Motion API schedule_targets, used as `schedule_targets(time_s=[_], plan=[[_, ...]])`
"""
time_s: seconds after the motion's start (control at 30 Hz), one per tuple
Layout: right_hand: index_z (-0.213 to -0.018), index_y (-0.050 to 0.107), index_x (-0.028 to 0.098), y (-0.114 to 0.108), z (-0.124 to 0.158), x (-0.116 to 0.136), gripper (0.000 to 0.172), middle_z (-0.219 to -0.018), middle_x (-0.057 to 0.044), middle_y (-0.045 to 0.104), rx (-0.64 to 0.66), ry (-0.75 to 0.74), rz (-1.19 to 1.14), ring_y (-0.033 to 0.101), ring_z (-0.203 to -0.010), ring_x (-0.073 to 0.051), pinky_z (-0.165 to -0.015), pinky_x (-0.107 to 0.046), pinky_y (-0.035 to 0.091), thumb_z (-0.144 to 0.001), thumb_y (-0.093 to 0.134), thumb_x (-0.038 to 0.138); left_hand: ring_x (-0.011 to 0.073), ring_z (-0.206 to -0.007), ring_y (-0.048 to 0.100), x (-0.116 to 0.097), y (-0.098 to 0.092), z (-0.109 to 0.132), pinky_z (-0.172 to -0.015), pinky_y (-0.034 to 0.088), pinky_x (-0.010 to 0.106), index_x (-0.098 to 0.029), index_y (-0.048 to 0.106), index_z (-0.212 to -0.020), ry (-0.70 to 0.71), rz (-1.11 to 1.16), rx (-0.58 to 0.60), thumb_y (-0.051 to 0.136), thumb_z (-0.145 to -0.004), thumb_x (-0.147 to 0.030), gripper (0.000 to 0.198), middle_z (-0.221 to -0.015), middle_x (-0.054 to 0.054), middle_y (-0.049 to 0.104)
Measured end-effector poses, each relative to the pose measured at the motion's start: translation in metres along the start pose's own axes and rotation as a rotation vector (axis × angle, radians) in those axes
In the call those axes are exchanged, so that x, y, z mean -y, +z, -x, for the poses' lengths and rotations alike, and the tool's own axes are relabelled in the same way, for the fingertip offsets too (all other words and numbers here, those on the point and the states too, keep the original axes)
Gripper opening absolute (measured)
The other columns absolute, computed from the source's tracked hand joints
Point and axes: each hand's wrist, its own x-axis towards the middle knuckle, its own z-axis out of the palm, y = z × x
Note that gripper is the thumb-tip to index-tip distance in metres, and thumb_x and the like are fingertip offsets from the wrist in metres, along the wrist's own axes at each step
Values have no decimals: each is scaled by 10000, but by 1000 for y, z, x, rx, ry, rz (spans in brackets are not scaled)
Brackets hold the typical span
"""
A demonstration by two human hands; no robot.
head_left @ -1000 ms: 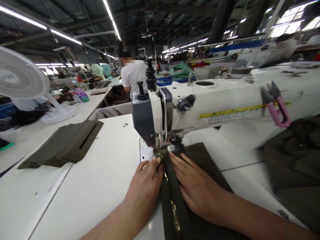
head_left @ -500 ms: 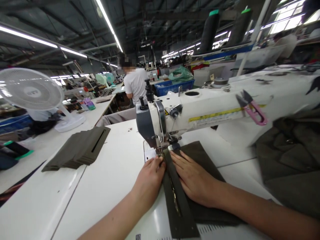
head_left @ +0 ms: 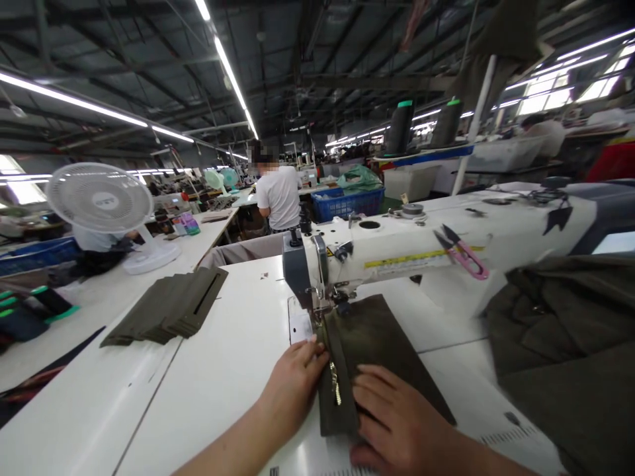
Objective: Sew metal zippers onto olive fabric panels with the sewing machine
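Observation:
A dark olive fabric strip with a brass zipper [head_left: 335, 387] runs toward me from under the presser foot of a white sewing machine [head_left: 421, 250]. A wider panel of the same olive fabric [head_left: 384, 334] lies beneath it and to its right. At the strip's left edge, just in front of the needle area, my left hand [head_left: 296, 377] has its fingers and thumb closed on the fabric. My right hand [head_left: 397, 416] rests on the panel beside the zipper, lower down, its fingers apart and slightly bent. Its fingertips touch the fabric near the strip's right edge.
A stack of olive fabric pieces [head_left: 166, 307] lies on the table's left. Pink-handled thread snips [head_left: 464, 252] rest on the machine arm. Bunched olive fabric [head_left: 570, 337] is at the right. A white fan [head_left: 104, 198] and a person in white [head_left: 278, 195] are beyond.
My right hand has moved back toward me from near the presser foot. The zipper strip now reaches less far toward me. My left hand stays at its edge; the camera view has shifted.

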Motion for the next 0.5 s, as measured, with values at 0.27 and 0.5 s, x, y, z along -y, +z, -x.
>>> schedule_targets(time_s=[0.27, 0.5], plan=[[-873, 639, 38, 12, -2, 23, 262, -886, -180, 647, 51, -130, 270, 581, -837, -271, -805, -414, 472, -782, 393, 32, 204, -993, 582, -12, -7, 4, -858, 495, 362, -158, 624, -986, -127, 108, -17, 538, -697, -45, 321, -1046, 67, 641], [-941, 630, 24, 18, -1, 23, 269, -853, -156, 650, 17, -57, 285, 593, -773, -245, -734, -367, 506, -746, 447, 2, 198, -947, 601, -15, -9, 4, -823, 501, 347, -163, 629, -979, -114, 56, -9, 514, -690, -35, 336, -1021, 57, 647]])
